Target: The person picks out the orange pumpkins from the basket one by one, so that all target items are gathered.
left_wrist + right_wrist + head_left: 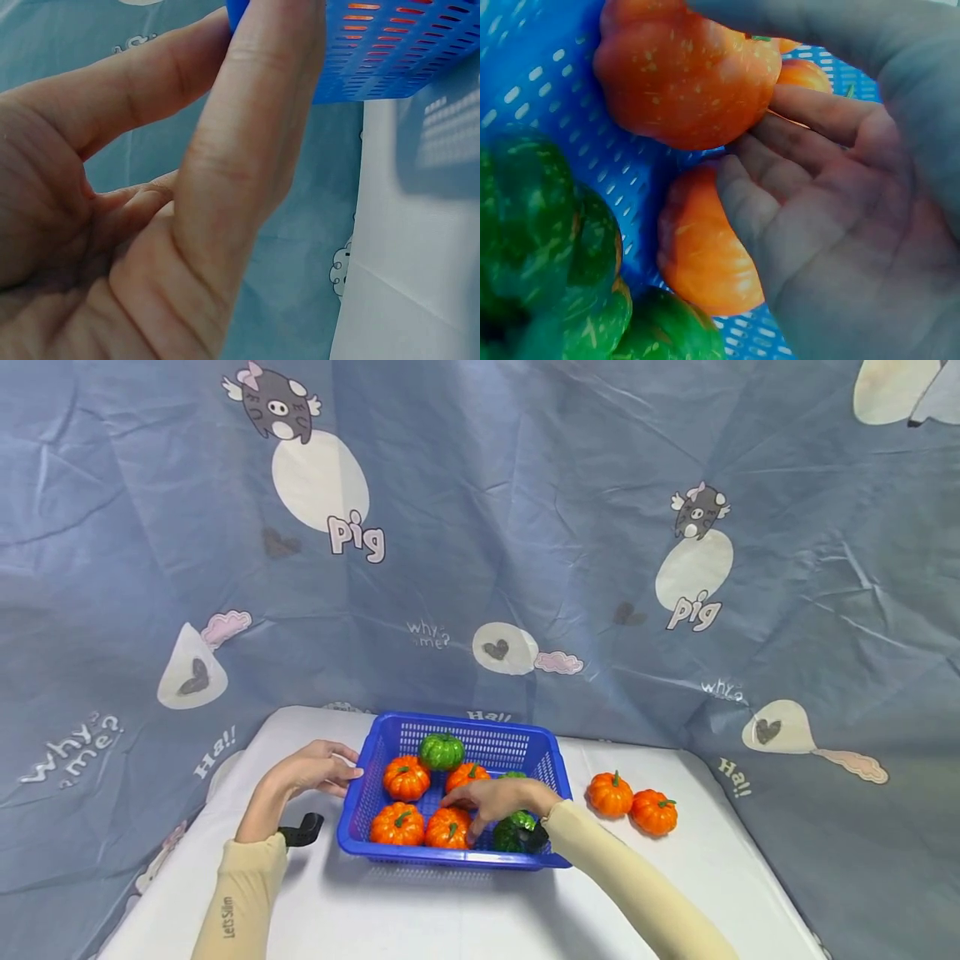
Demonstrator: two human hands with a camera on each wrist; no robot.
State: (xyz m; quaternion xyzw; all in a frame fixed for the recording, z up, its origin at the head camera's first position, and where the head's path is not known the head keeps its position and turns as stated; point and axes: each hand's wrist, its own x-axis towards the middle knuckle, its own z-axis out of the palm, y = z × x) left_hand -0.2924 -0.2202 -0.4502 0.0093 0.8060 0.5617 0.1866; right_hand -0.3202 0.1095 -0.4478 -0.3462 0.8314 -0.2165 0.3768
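Note:
A blue perforated plastic basket (pixel 454 857) stands on the white table, holding several small orange and green pumpkins. My left hand (pixel 318 767) pinches its left rim; in the left wrist view, the thumb and a finger (pixel 247 127) meet at the basket's edge (pixel 337 82). Inside, my right hand (pixel 501 800) grips an orange pumpkin (pixel 447 831) near the front wall. From the right wrist, this pumpkin (pixel 686 79) sits between the thumb and the fingers (pixel 810 142). Another orange pumpkin (pixel 705 247) lies beside the fingertips. A green pumpkin (pixel 442 751) is at the back.
To the right of the basket, two orange pumpkins (pixel 610 794) lie side by side on the white tabletop (pixel 420 918). Behind the table hangs a blue printed cloth (pixel 480 527). A dark green pumpkin (pixel 512 832) sits under the right wrist.

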